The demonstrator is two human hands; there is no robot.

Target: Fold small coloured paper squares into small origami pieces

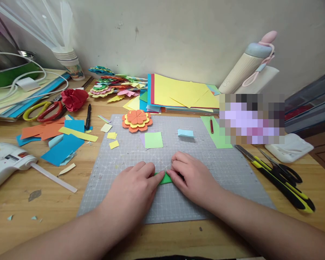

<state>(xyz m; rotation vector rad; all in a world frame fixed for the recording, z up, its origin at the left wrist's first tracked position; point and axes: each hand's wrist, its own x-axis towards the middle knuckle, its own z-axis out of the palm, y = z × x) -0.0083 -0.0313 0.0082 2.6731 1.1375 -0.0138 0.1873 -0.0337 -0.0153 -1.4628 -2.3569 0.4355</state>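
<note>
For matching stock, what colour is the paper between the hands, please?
The paper is green; head view.

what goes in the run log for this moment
left hand: on green paper | right hand: on green paper | beneath: grey mat

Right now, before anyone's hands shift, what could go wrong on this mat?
The green paper could crease crookedly if the left hand and right hand press it unevenly.

A sweep to the right might meet the utility knife, whose blade looks exposed at the mat's edge.

The folded light blue paper looks loose and might be knocked away.
</note>
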